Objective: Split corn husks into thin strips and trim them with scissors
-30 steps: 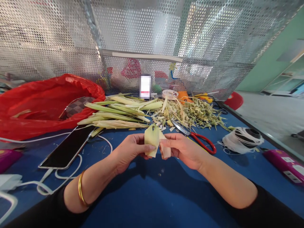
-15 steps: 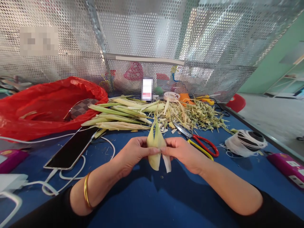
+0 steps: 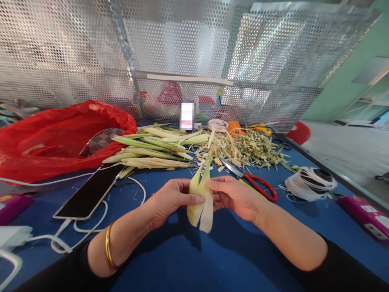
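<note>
Above blue table (image 3: 188, 259), both left hand (image 3: 170, 198) and right hand (image 3: 234, 196) pinching pale yellow-green husk strips (image 3: 200, 198), now longer, hanging lower than before, near red-handled scissors (image 3: 252, 178).

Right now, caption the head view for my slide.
Left hand and right hand pinch a folded pale leaf strip above the blue table, scissors nearby.

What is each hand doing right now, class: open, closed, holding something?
Left hand: closed, thumb and fingers pinching the pale green leaf strip.
Right hand: closed, pinching the same leaf strip from the other side.
</note>
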Motion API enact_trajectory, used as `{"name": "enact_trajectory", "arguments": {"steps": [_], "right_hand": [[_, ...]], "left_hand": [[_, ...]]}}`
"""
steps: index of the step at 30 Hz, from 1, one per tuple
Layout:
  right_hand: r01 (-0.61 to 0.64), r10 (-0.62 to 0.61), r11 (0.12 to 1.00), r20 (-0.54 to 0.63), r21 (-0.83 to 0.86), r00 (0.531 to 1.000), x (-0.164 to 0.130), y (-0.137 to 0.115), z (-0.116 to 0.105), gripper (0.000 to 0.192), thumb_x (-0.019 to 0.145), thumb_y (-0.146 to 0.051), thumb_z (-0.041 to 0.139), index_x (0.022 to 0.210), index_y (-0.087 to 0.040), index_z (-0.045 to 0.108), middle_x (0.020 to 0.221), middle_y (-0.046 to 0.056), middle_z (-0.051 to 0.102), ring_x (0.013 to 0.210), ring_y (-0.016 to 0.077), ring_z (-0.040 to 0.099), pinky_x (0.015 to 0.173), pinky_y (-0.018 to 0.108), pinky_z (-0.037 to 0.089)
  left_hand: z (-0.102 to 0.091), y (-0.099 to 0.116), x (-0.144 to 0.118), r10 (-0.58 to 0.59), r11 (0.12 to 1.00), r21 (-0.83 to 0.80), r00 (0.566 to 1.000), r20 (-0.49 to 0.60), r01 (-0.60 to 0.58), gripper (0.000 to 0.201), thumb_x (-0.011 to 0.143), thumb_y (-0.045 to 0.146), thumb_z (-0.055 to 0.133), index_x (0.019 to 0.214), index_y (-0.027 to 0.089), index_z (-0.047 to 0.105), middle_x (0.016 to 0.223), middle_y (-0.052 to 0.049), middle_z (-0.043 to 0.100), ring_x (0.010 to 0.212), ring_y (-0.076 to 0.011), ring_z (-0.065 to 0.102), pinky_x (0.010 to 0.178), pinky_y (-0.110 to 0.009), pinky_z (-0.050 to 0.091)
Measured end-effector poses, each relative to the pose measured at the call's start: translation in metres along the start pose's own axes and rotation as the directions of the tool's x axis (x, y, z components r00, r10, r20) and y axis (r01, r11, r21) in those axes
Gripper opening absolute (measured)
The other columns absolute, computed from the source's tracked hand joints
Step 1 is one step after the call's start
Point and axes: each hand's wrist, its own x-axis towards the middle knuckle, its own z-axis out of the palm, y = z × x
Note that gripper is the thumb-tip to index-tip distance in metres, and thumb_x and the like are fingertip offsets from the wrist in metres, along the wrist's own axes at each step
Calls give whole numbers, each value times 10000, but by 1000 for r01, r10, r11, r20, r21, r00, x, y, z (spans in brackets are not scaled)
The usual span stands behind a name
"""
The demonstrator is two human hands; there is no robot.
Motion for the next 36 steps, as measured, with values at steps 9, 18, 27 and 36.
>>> {"name": "enact_trajectory", "arguments": {"steps": [9, 18, 27, 36], "right_hand": [[60, -74, 981, -65, -187, 995, -5, 2, 17, 367, 636, -453, 770, 766, -132, 650, 683, 7, 613, 586, 105, 561, 581, 239, 460], [-31, 34, 989, 18, -145, 999, -4, -1, 6, 334, 623, -401, 789, 749, -128, 646, 656, -1, 615, 551, 91, 550, 560, 228, 450], [-45, 51, 997, 97, -62, 994, -10, -12, -1, 297, 672, -358, 773, 651, -131, 582, 590, -20, 590, 500, 70, 531, 521, 196, 427], [-15, 13, 999, 50, 44, 999, -3, -1, 1, 285, 747, -400, 707, 774, -127, 632, 663, 13, 628, 553, 100, 594, 512, 218, 496]], "left_hand": [[4, 0, -2, 5, 1000, -12, 997, -79, -6, 364, 618, 404, 773, 854, 137, 702, 798, -87, 697, 705, -197, 634, 661, -290, 455], [4, 2, -2, -36, 997, -73, 996, -82, 30, 366, 550, 360, 816, 814, 134, 703, 747, -57, 691, 724, -196, 629, 685, -284, 448], [1, 7, -4, -40, 995, -98, 994, -102, 30, 302, 597, 313, 794, 816, 133, 689, 774, -66, 701, 670, -164, 612, 645, -262, 440], [1, 7, -5, -25, 996, -90, 1000, -8, 24, 255, 621, 293, 772, 799, 135, 679, 740, -59, 698, 645, -153, 608, 627, -249, 428]]}}
